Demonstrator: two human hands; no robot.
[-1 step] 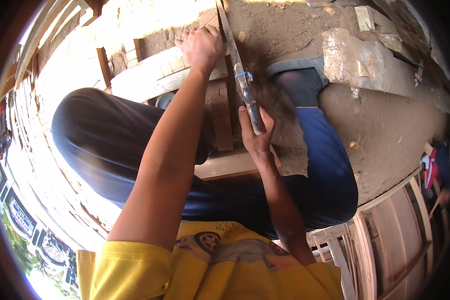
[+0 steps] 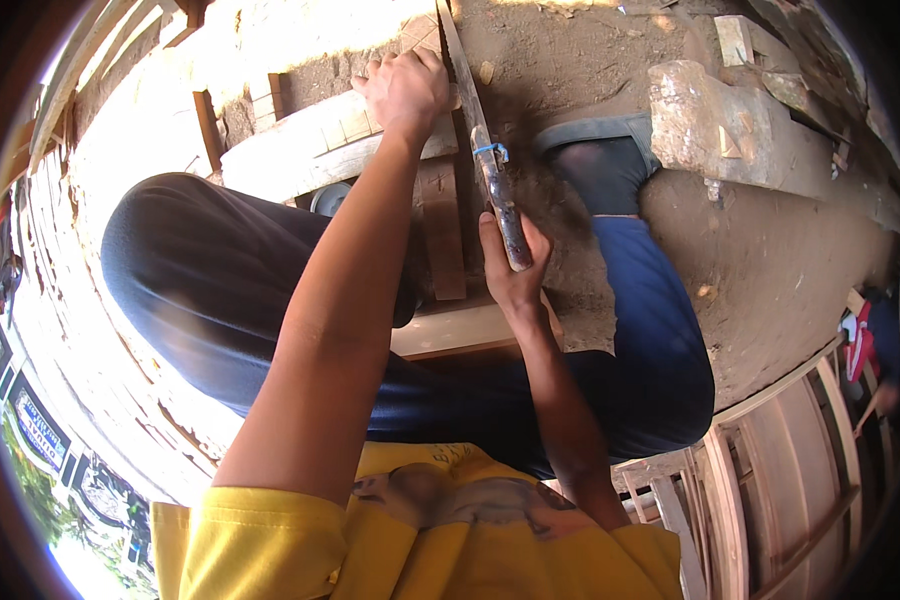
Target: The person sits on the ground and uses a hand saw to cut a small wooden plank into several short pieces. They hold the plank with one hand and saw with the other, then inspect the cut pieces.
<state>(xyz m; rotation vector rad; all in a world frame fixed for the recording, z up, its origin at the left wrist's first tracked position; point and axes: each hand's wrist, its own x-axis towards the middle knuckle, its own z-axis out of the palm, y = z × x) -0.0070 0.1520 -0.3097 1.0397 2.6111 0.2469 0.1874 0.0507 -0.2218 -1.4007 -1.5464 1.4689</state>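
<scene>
My right hand (image 2: 515,265) is closed round the dark, worn handle (image 2: 507,220) of a long, narrow-bladed saw. Blue cord (image 2: 491,150) is tied where the handle meets the blade (image 2: 462,70), which points away from me. Left of the blade, my left hand (image 2: 407,88) bears down with bent fingers on a piece of wood (image 2: 421,33) marked with pencil-like lines. Its fingertips are partly hidden. Beneath that hand lies a thick, pale wooden beam (image 2: 290,155). The blade runs close beside the wood; whether it cuts in, I cannot tell.
A rough log (image 2: 720,120) lies on the dirt ground at the right, near my foot in a dark shoe (image 2: 600,165). A wooden bar (image 2: 443,235) stands between my legs. Wooden frames (image 2: 770,490) fill the lower right, where another person (image 2: 880,340) shows partly.
</scene>
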